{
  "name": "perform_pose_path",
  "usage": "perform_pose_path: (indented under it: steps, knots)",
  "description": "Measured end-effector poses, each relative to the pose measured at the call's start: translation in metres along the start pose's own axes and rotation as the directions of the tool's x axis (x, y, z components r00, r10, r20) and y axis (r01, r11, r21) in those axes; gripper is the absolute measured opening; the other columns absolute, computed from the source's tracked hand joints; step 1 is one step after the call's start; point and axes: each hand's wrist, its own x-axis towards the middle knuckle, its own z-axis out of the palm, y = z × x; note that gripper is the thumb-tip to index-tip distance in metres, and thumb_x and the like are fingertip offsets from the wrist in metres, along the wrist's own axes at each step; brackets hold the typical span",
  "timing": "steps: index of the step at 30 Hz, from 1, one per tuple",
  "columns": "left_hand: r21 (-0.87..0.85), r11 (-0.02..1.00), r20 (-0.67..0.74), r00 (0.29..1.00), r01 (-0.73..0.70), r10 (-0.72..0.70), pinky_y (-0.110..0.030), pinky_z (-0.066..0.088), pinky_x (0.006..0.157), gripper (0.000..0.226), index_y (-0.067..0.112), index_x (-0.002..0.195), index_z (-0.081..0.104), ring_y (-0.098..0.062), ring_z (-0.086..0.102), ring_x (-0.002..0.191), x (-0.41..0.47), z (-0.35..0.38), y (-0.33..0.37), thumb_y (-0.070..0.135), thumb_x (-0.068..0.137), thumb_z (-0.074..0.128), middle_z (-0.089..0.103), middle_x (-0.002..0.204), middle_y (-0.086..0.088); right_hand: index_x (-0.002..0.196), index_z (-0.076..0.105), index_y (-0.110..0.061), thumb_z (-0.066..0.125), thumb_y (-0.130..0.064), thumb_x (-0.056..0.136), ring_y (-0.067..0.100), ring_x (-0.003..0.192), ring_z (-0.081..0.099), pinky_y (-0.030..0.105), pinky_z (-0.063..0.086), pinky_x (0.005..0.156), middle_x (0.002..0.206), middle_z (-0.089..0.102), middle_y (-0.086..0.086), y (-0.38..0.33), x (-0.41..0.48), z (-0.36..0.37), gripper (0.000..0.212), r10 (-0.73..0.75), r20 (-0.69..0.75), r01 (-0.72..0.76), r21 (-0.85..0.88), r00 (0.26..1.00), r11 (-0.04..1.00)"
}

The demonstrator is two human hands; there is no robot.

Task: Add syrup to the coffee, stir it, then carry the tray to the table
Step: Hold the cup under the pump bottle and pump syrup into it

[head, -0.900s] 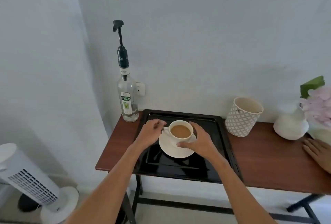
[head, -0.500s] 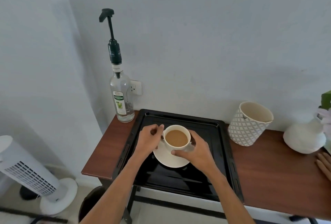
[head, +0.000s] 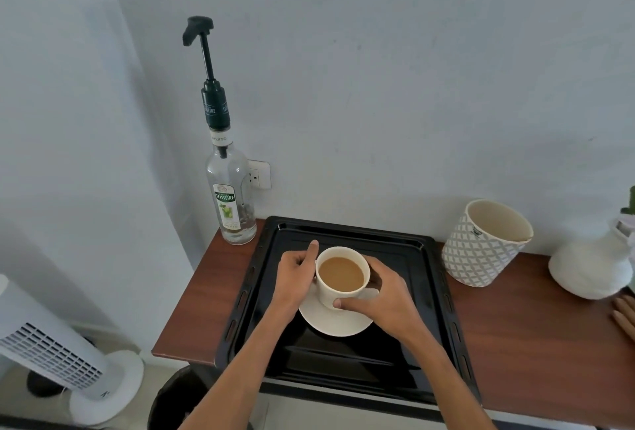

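A white cup (head: pixel 338 295) of milky coffee stands over a white saucer (head: pixel 338 324) on a black tray (head: pixel 422 326). My left hand (head: pixel 296 276) grips the cup at its left side, where the handle is hidden. My right hand (head: pixel 383 300) wraps the cup's right side, thumb on the front wall. I cannot tell whether the cup touches the saucer. A clear syrup bottle (head: pixel 231 202) with a tall dark pump stands on the wooden table (head: pixel 536 343), left of the tray's far corner.
A patterned white pot (head: pixel 484 244) and a white vase (head: pixel 592 263) stand right of the tray. Another person's fingers (head: pixel 625 318) rest at the table's right edge. A white tower fan (head: pixel 51 354) stands on the floor at left. A wall socket (head: pixel 258 174) is behind the bottle.
The view has come closer and tilted down. Both hands have closed tighter round the cup, which looks slightly higher over the saucer.
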Motion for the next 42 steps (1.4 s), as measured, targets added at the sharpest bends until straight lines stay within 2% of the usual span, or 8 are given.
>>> perform_pose_path:
  steps: [10,14,18,23,27,31,34,42]
  knots:
    - [-0.139,0.988,-0.129,0.990,-0.073,0.055,-0.032,0.033,0.056,0.063,-0.006,0.053,0.037,-0.021,0.036,0.051,0.010,-0.009,0.027,0.032,0.100,0.054,0.040,0.052,-0.012,0.119,0.067,-0.044,0.099,-0.050,0.053,0.003,0.109,0.071,0.031,0.056,0.096,0.115,0.075,-0.022,-0.030,0.017,-0.004,0.074,-0.073,0.001,0.073,0.014,0.997,0.997]
    - [-0.224,0.971,-0.185,0.982,-0.081,0.040,-0.030,0.033,0.053,0.061,0.011,0.045,0.036,-0.015,0.034,0.045,0.010,-0.015,0.038,0.027,0.101,0.054,0.038,0.045,-0.002,0.119,0.067,-0.043,0.099,-0.050,0.052,0.002,0.109,0.070,0.029,0.056,0.095,0.115,0.075,-0.022,-0.044,0.026,-0.003,0.075,-0.116,0.010,0.116,-0.002,0.993,0.993]
    - [-0.266,0.959,-0.275,0.961,-0.100,0.024,-0.028,0.035,0.052,0.060,-0.003,0.052,0.039,-0.019,0.039,0.049,0.013,-0.024,0.049,0.027,0.101,0.054,0.043,0.051,-0.010,0.116,0.067,-0.046,0.098,-0.053,0.054,0.001,0.108,0.070,0.027,0.056,0.093,0.114,0.074,-0.024,-0.058,0.035,0.003,0.070,-0.148,0.033,0.148,0.008,0.988,0.989]
    - [-0.290,0.952,-0.369,0.929,-0.102,-0.013,-0.018,0.036,0.045,0.060,0.017,0.043,0.037,-0.010,0.038,0.041,0.017,-0.046,0.063,0.023,0.099,0.055,0.040,0.043,0.002,0.115,0.065,-0.049,0.096,-0.057,0.055,0.002,0.106,0.071,0.023,0.057,0.088,0.113,0.074,-0.024,-0.083,0.047,0.014,0.067,-0.202,0.065,0.200,0.029,0.977,0.979]
    - [-0.313,0.942,-0.425,0.905,-0.120,-0.026,-0.026,0.038,0.049,0.053,0.012,0.049,0.035,-0.013,0.040,0.043,0.022,-0.066,0.074,0.023,0.097,0.054,0.040,0.045,0.000,0.112,0.062,-0.056,0.094,-0.058,0.056,0.000,0.107,0.069,0.017,0.057,0.084,0.113,0.072,-0.028,-0.103,0.058,0.025,0.064,-0.245,0.089,0.243,0.030,0.966,0.970]
    - [-0.302,0.941,-0.482,0.876,-0.154,-0.011,-0.027,0.036,0.047,0.054,-0.002,0.051,0.039,-0.017,0.043,0.045,0.028,-0.087,0.086,0.026,0.096,0.053,0.043,0.047,-0.006,0.120,0.064,-0.044,0.094,-0.055,0.058,0.003,0.107,0.070,0.022,0.060,0.088,0.115,0.073,-0.025,-0.122,0.073,0.033,0.070,-0.282,0.132,0.278,0.044,0.950,0.959]
    - [-0.273,0.945,-0.525,0.851,-0.182,0.011,-0.024,0.031,0.042,0.056,0.012,0.044,0.039,-0.012,0.038,0.040,0.032,-0.103,0.100,0.024,0.097,0.053,0.039,0.042,0.001,0.122,0.063,-0.043,0.093,-0.055,0.058,0.002,0.106,0.069,0.020,0.059,0.084,0.115,0.072,-0.027,-0.140,0.084,0.037,0.072,-0.312,0.158,0.309,0.040,0.937,0.950]
    - [-0.297,0.925,-0.576,0.817,-0.237,0.024,-0.032,0.020,0.053,0.050,0.016,0.050,0.027,-0.018,0.025,0.054,0.037,-0.148,0.140,0.014,0.093,0.051,0.024,0.052,-0.003,0.129,0.064,-0.040,0.093,-0.046,0.068,0.011,0.092,0.074,0.033,0.064,0.084,0.114,0.073,-0.014,-0.188,0.122,0.022,0.069,-0.284,0.344,0.345,-0.131,0.895,0.929]
